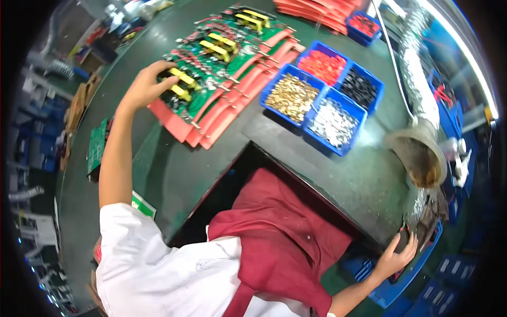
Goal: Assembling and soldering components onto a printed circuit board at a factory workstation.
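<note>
My left hand (148,84) reaches to the near left end of a green circuit board (208,63). Its curved fingers and thumb grip a yellow-topped component (182,84) there. The board carries several such yellow parts, red wires and metal pins along its right edge, and it lies on stacked pink-red sheets (206,134). Far to the lower right, my right hand (397,256) is closed around what looks like a pair of pliers (405,228). Their small dark jaws stick out past the fingers, and a bit of red handle shows below; the palm hides the rest.
Blue bins hold gold metal pieces (291,98), silver pieces (332,124), red parts (322,66) and black parts (359,87). A flexible silver duct ends in a hood (417,153) at the right. Another green board (97,145) lies left. The table edge (317,185) is cut out around my lap.
</note>
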`<action>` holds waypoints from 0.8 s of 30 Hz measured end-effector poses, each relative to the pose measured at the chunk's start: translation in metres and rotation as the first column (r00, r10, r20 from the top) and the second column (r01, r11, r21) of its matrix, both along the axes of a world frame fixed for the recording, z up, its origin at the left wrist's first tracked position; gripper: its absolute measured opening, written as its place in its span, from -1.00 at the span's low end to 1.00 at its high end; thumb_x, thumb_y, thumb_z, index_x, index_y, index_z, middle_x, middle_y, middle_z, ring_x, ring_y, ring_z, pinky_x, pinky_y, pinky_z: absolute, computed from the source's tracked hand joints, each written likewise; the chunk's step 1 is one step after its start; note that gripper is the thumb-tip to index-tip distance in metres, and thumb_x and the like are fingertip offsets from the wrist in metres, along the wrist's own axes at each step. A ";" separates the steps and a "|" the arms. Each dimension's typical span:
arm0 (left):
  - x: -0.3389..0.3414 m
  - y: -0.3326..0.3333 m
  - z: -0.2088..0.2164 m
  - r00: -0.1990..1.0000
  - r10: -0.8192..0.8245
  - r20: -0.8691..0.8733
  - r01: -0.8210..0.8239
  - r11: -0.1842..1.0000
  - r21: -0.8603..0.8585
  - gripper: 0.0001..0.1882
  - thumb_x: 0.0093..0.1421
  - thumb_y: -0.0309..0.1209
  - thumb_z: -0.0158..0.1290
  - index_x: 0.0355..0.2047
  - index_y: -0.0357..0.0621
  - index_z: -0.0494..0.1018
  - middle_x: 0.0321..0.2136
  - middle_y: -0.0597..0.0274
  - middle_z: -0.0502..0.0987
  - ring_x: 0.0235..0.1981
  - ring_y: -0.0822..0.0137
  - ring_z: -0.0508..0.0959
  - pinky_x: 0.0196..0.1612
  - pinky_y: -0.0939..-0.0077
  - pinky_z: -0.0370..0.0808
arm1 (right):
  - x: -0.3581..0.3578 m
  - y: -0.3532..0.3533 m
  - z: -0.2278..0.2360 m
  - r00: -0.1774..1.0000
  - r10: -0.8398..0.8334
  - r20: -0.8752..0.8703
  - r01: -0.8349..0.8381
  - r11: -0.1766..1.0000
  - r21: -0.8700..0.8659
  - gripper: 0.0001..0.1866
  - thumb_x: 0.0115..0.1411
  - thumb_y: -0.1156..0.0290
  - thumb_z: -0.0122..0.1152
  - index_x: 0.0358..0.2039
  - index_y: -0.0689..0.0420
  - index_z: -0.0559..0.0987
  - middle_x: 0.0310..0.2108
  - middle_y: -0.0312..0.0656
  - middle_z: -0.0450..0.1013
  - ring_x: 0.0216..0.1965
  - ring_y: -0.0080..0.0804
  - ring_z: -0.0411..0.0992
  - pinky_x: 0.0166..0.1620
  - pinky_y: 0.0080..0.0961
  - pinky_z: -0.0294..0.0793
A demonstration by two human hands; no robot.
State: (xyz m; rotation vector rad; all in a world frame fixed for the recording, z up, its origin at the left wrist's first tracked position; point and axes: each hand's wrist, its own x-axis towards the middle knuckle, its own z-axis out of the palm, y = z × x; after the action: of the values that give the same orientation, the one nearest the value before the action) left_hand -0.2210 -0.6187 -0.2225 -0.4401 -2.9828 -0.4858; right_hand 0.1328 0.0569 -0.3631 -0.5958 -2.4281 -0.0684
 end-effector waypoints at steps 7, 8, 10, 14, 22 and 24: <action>0.017 -0.004 0.034 0.989 0.032 -0.141 -0.031 0.999 0.007 -0.57 0.26 -0.18 0.27 -0.01 -0.24 0.57 -0.12 0.07 0.58 -0.07 0.17 0.60 0.04 0.30 0.52 | -0.036 -0.069 0.049 0.974 0.196 -0.109 -0.211 0.967 -0.141 -0.62 0.37 0.43 0.30 0.16 0.26 0.60 0.16 0.01 0.54 0.21 0.00 0.47 0.30 -0.14 0.38; 0.021 0.002 0.036 0.975 0.061 -0.216 -0.072 0.996 -0.046 -0.61 0.22 -0.19 0.29 -0.10 -0.23 0.58 -0.18 0.07 0.56 -0.12 0.15 0.59 -0.01 0.30 0.51 | -0.039 -0.080 0.052 0.964 0.235 -0.127 -0.252 0.956 -0.148 -0.62 0.38 0.44 0.30 0.17 0.26 0.59 0.16 0.01 0.54 0.21 0.00 0.47 0.30 -0.13 0.38; 0.037 0.015 0.036 0.937 -0.053 -0.344 -0.014 0.982 -0.190 -0.55 0.13 -0.06 0.36 -0.43 -0.22 0.49 -0.34 0.08 0.49 -0.26 0.06 0.54 -0.17 0.15 0.48 | -0.041 -0.107 0.060 0.959 0.252 -0.131 -0.270 0.952 -0.146 -0.62 0.38 0.46 0.28 0.17 0.27 0.59 0.17 0.02 0.54 0.22 -0.01 0.47 0.31 -0.14 0.37; 0.071 0.026 -0.006 0.921 -0.036 -0.387 -0.099 0.941 -0.324 -0.61 0.13 -0.10 0.35 -0.43 -0.19 0.56 -0.32 0.06 0.49 -0.18 0.02 0.53 -0.12 0.09 0.47 | -0.050 -0.142 0.064 0.930 0.346 -0.123 -0.364 0.915 -0.176 -0.63 0.38 0.48 0.26 0.17 0.28 0.60 0.18 0.05 0.53 0.24 -0.03 0.46 0.34 -0.16 0.35; 0.089 -0.086 -0.014 0.772 0.213 -0.598 -0.042 0.957 0.287 -0.73 0.32 -0.34 0.12 -0.21 -0.38 0.59 0.27 -0.12 0.49 0.25 -0.11 0.52 0.30 0.17 0.43 | -0.022 -0.230 0.062 0.921 0.346 -0.181 -0.378 0.905 -0.194 -0.68 0.43 0.50 0.21 0.14 0.32 0.60 0.10 -0.03 0.59 0.14 -0.13 0.52 0.27 -0.24 0.40; 0.093 -0.121 0.002 0.755 0.316 -0.574 -0.004 0.878 0.479 -0.64 0.33 -0.24 0.10 -0.18 -0.36 0.64 0.24 -0.23 0.52 0.20 -0.10 0.58 0.23 0.23 0.48 | -0.026 -0.226 0.063 0.905 0.385 -0.182 -0.416 0.891 -0.185 -0.68 0.43 0.50 0.21 0.14 0.32 0.60 0.10 -0.03 0.58 0.14 -0.14 0.52 0.27 -0.25 0.40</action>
State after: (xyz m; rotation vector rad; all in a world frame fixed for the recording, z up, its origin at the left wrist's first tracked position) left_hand -0.1280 -0.7394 -0.2205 -0.2219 -2.1260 -0.7954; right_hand 0.1066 -0.1690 -0.3003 -0.1703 -2.3848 0.4076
